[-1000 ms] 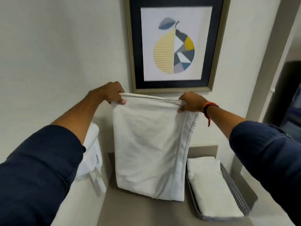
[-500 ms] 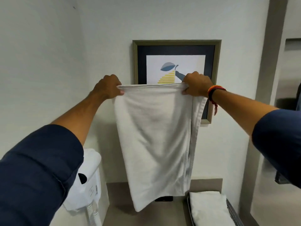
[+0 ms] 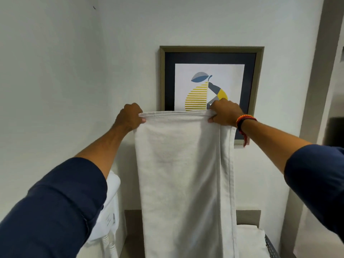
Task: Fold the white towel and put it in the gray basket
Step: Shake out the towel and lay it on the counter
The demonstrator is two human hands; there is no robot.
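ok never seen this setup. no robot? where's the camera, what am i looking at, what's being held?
No robot here: a person works with bare hands, and the single camera sits on their head, looking forward and down, so you see their own arms in dark blue sleeves.

The left hand and right hand each pinch a top corner of the white towel, which hangs down lengthwise, apparently already doubled over. Each grip is closed on the cloth.

Behind it on the wall hangs a framed pear print. Lower left is a white wall-mounted hair dryer. At the lower right you see the rim of the gray basket with a folded towel already inside.
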